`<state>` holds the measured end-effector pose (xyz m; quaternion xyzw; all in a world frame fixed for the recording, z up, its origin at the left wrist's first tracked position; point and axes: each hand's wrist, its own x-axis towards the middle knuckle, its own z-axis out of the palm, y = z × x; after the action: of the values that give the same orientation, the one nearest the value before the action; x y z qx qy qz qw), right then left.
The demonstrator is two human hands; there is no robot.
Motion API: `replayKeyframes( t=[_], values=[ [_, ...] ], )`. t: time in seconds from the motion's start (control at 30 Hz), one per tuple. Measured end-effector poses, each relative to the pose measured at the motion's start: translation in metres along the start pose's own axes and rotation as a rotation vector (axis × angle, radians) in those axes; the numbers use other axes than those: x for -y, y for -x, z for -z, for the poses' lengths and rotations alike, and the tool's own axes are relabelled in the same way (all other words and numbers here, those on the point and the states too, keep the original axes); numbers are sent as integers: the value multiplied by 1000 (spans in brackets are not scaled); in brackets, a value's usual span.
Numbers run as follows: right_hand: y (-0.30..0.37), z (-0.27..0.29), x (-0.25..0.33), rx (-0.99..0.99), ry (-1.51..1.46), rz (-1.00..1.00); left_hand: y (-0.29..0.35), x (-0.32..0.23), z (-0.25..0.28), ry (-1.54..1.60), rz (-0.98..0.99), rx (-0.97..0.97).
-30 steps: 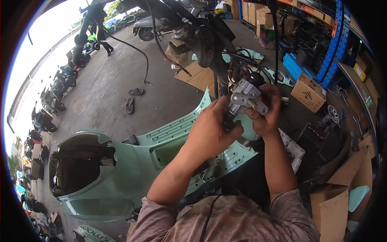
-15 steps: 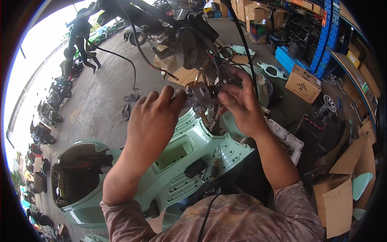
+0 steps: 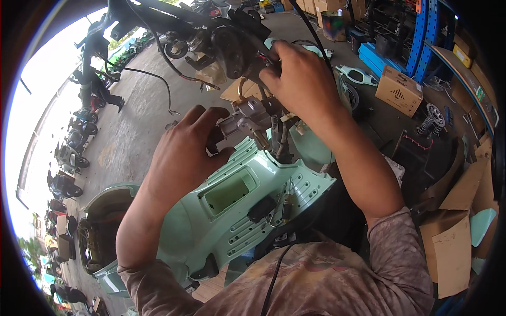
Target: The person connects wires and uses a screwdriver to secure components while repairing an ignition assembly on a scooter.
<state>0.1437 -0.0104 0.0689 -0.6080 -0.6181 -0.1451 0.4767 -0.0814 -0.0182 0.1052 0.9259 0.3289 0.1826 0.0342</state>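
Note:
A grey metal block with a short barrel, which looks like a scooter ignition lock (image 3: 253, 114), hangs among brackets and cables under the dark steering frame (image 3: 224, 50). My left hand (image 3: 182, 150) is loosely curved at the block's left end, thumb apart from the fingers and no firm grip visible. Higher up, my right hand (image 3: 305, 81) has thumb and fingertips closed around dark wires (image 3: 266, 59) beside the frame; the fingers hide part of them. Below lies a mint-green scooter floor panel (image 3: 232, 231) with a rectangular opening.
A black cable (image 3: 163, 79) dangles at the left. Parked scooters (image 3: 68, 152) line the left side. To the right are a cardboard box (image 3: 399, 90), a coil-spring shock absorber (image 3: 432, 120), blue shelving (image 3: 424, 47) and an opened carton (image 3: 453, 247).
My right hand has moved up from beside the block to the wires. My left hand has drawn back slightly to the left, uncovering more of the block's end.

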Motion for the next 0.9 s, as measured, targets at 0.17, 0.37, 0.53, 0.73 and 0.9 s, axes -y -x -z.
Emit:
replayKeyframes(
  t=[0.17,0.37,0.53,0.73,0.9],
  values=[
    [4,-8,-15,-55,-208,10,-1,18,-4,426,134,117],
    [3,-9,-10,-168,-128,145,-16,20,2,915,452,291],
    [10,-12,-15,-140,-225,250,-19,39,-11,916,462,348],
    [-2,21,11,97,177,147,-19,45,-39,1163,539,353],
    [-21,21,10,205,187,14,-29,39,-4,724,283,321]
  ],
)
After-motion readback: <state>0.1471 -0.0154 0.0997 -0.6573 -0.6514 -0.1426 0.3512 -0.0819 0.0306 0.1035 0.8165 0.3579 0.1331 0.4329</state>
